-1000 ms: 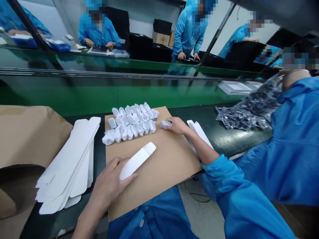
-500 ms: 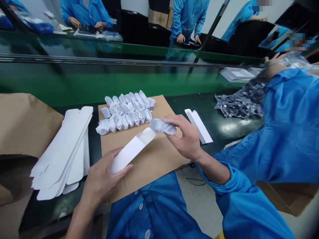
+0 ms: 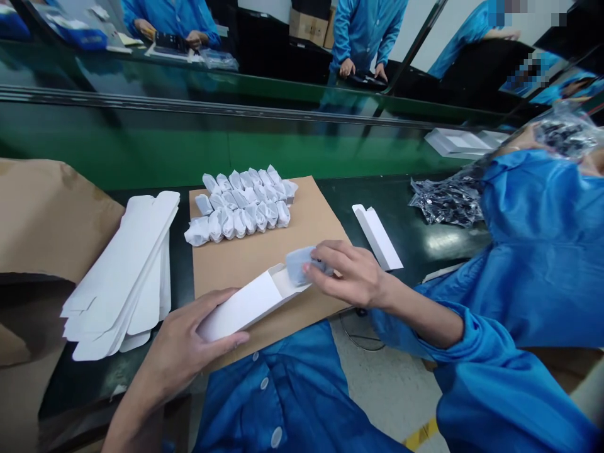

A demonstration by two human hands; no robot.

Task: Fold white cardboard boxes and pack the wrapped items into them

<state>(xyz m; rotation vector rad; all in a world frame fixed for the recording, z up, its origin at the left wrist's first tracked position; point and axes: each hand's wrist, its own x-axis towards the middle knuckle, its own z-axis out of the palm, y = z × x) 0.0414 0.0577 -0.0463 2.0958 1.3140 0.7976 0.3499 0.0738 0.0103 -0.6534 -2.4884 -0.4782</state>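
Note:
My left hand (image 3: pixel 193 340) is wrapped round a long white carton (image 3: pixel 245 305), its open flap end tilted up to the right. In my right hand (image 3: pixel 352 270) a small white-wrapped packet (image 3: pixel 299 265) is pinched between the fingers. The packet sits right at the carton's open end, over the flap; whether part of it is inside I cannot tell. Behind the hands, rows of similar wrapped packets (image 3: pixel 240 207) lie on a brown cardboard sheet (image 3: pixel 221 267).
Flat white cartons (image 3: pixel 123 264) are stacked at the left beside a large brown cardboard box (image 3: pixel 56 220). Another white carton (image 3: pixel 377 238) lies on the dark table at the right, near clear plastic bags (image 3: pixel 446 201). A co-worker's blue sleeve (image 3: pixel 542 264) is close on the right.
My right hand has brought the wrapped packet down to the carton's open mouth. My left hand has tipped the carton flatter, and the co-worker at the right has shifted.

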